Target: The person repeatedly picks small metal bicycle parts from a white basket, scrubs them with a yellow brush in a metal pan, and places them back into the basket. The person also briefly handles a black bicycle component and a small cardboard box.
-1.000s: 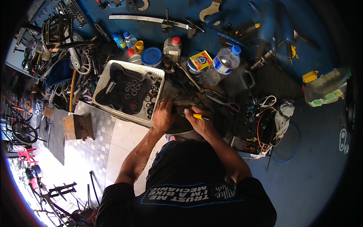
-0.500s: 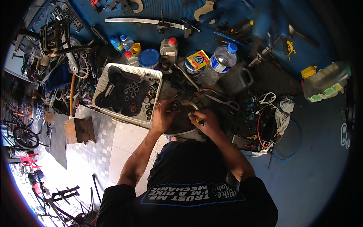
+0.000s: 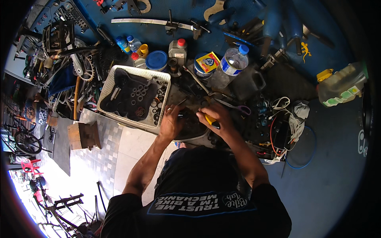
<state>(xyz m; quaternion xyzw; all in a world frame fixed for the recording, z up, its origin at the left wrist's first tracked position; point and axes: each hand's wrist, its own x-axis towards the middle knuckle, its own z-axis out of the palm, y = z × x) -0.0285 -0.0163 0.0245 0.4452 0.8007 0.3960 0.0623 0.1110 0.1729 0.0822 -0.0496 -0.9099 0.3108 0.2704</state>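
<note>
My left hand (image 3: pixel 170 122) is closed around a small dark part (image 3: pixel 181 115), mostly hidden by the fingers; a ring shows on one finger. Just to its right, my right hand (image 3: pixel 219 116) grips a tool with a yellow and black handle (image 3: pixel 212 120). The tool's working end is hidden. Both hands are over a dark, round-cornered tray with a pale rim (image 3: pixel 194 139) at the bench's near edge. Left of them stands a cream plastic basket (image 3: pixel 104 92) with a dark liner, several metal rings (image 3: pixel 139 93) and other small round parts.
Behind the hands stand a blue-lidded tub (image 3: pixel 156 60), a grey bottle with a red cap (image 3: pixel 177 51) and a clear bottle with a blue cap (image 3: pixel 234 63). Purple-handled scissors (image 3: pixel 243 110) lie to the right, near white cables (image 3: pixel 293 127). A cardboard box (image 3: pixel 84 136) is at left.
My right hand has turned, so more of the yellow handle shows. My left hand has rolled over the dark part, hiding its round end.
</note>
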